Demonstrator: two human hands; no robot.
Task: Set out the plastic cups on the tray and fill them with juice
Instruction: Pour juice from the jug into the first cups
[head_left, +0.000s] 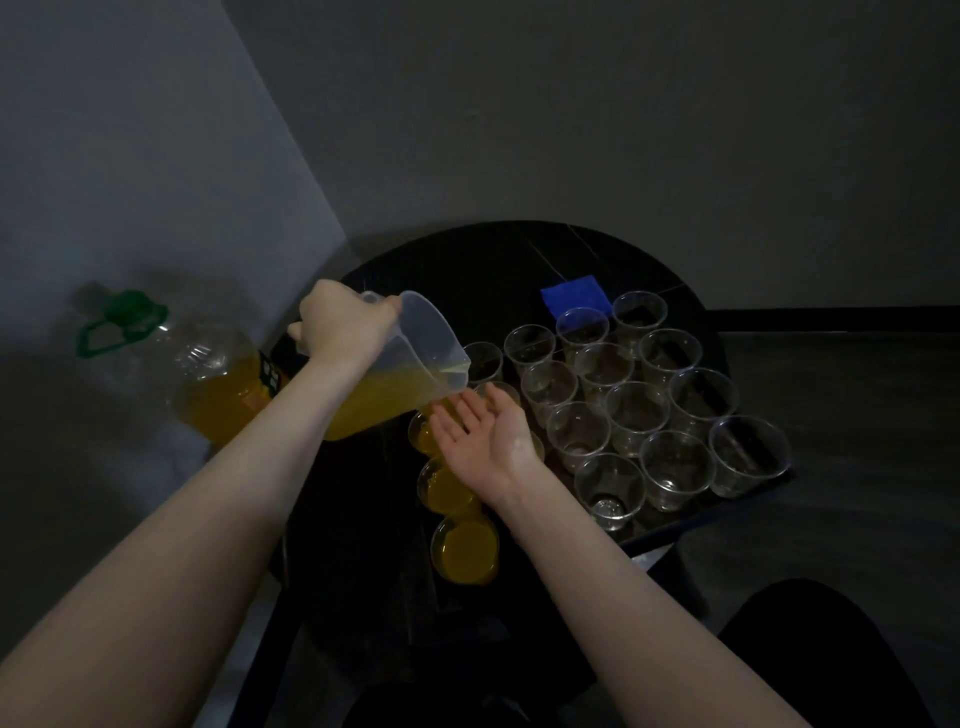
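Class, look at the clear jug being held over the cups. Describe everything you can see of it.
The jug looks like clear, slightly frosted plastic, wider at its open rim. It is part full of orange juice and tilted, rim pointing down-right over the left column of cups. The left hand grips it at the back; the open right hand hovers just below.

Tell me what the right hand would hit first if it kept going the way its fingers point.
Probably the jug of juice tilted in the left hand: the open right hand points up-left at its lower side, fingertips very close. Depth is unclear; it may already touch.
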